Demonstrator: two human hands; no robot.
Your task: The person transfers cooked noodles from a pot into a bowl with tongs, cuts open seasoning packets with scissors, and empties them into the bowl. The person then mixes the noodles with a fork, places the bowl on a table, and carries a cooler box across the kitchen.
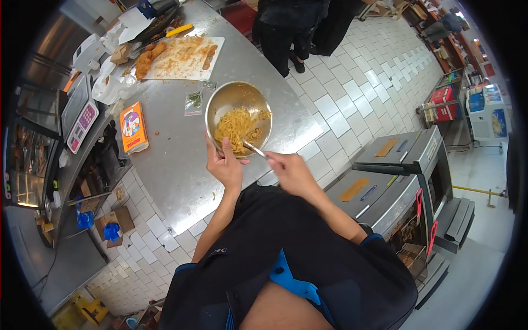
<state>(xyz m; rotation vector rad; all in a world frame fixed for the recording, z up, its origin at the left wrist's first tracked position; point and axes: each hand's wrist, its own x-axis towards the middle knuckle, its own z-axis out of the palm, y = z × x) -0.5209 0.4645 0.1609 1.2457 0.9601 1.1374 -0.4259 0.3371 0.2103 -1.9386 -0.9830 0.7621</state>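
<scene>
A round metal mixing bowl stands on the steel table, tilted slightly towards me. Yellow noodles lie in it, with a small brown crumbly heap beside them. My left hand grips the bowl's near rim, thumb on top. Closed round the handle of a slim metal utensil is my right hand, slightly blurred. The utensil's head is buried in the noodles, so its kind cannot be told. Close to the bowl's left lies a small clear bag of green leaves.
A crumb-covered white cutting board holds fried pieces and a yellow-handled tool. An orange box and a scale stand left. Grey oven units are at my right. Another person stands beyond the table.
</scene>
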